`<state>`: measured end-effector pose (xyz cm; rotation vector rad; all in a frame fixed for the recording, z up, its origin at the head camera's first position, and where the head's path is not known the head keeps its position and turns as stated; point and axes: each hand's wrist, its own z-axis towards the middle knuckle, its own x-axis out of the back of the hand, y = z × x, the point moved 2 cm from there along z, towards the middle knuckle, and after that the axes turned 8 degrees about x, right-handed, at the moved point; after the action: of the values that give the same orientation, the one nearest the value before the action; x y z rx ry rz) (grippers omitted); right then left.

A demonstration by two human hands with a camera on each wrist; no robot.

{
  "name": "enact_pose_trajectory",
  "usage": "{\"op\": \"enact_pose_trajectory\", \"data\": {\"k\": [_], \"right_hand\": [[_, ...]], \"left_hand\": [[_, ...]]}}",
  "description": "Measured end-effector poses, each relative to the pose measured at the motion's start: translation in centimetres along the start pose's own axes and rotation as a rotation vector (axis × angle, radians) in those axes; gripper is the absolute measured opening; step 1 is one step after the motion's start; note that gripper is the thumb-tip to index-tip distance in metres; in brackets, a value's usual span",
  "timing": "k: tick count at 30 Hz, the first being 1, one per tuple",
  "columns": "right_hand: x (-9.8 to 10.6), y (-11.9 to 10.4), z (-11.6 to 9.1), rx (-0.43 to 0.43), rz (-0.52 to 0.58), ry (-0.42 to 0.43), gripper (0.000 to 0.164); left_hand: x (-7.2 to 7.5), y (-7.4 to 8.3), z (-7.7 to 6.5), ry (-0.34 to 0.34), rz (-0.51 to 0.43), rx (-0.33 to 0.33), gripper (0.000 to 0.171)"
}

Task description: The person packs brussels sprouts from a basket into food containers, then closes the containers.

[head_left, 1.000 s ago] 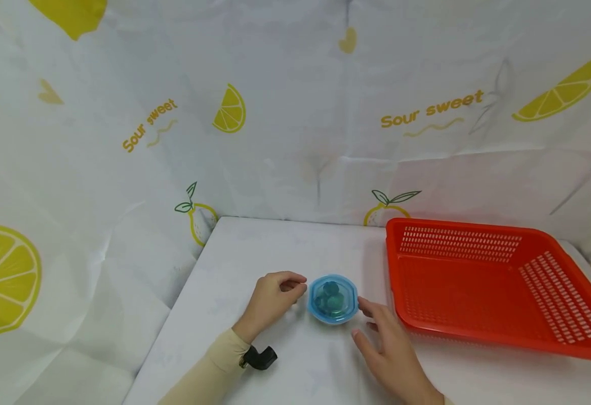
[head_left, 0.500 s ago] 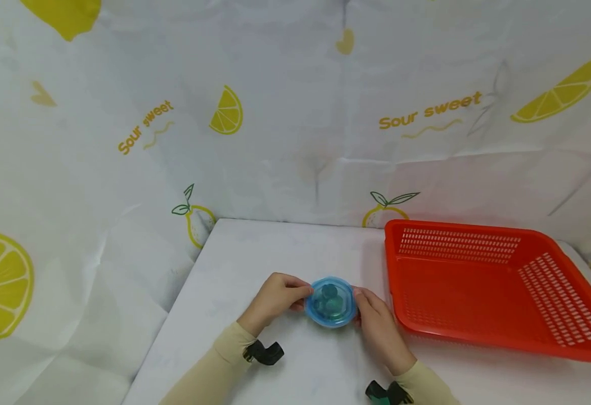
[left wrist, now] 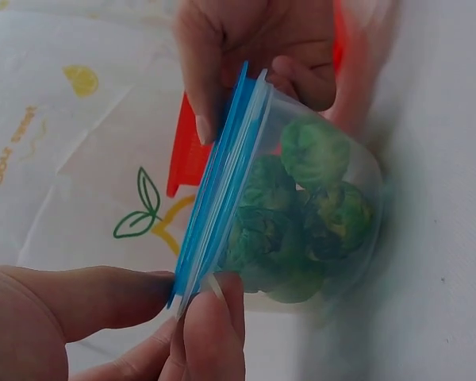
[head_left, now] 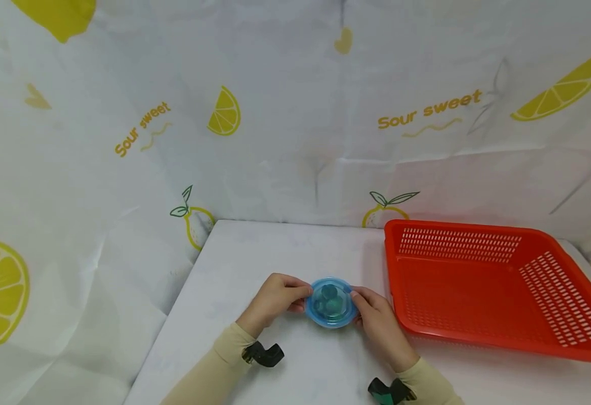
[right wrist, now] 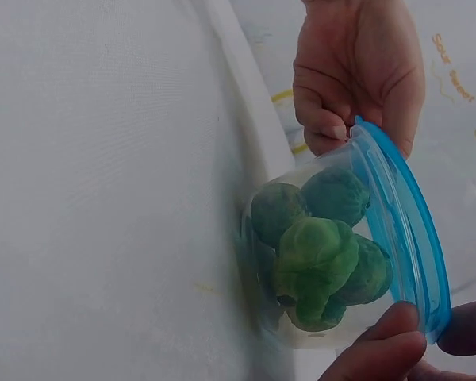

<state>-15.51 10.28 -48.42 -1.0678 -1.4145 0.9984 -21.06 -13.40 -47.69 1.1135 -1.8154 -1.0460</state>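
A clear plastic food container (right wrist: 333,337) sits on the white table under a translucent blue lid (head_left: 333,315). Several Brussels sprouts (right wrist: 313,255) show through its wall. On the container's left side, my left hand (head_left: 276,297) pinches the rim, thumb on top of the lid and curled fingers beneath the edge. My right hand (head_left: 380,322) grips the opposite side of the rim the same way. In the left wrist view the lid lies across the rim; whether it is sealed all the way round I cannot tell.
A red plastic basket (head_left: 457,287) with slotted sides stands on the table (head_left: 275,242) just right of my right hand. Behind the table hangs a white sheet (head_left: 285,112) printed with lemons. Dark wrist devices are strapped to both sleeves.
A second ago both hands were beside the container without gripping it. They then closed in and took hold of its rim from both sides. In the last half second little has moved.
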Motion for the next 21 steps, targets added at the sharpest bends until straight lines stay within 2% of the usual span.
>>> {"op": "enact_pose_trajectory", "data": {"k": [14,21], "right_hand": [[0.02,0.52,0.37,-0.013,0.057,0.001,0.04],[-0.05,0.53,0.38,0.017,0.02,0.0,0.039]], "left_hand": [[-0.18,-0.33,0.25,0.03,-0.01,0.016,0.025],[-0.21,-0.26,0.32,0.028,-0.017,0.014,0.024]]}}
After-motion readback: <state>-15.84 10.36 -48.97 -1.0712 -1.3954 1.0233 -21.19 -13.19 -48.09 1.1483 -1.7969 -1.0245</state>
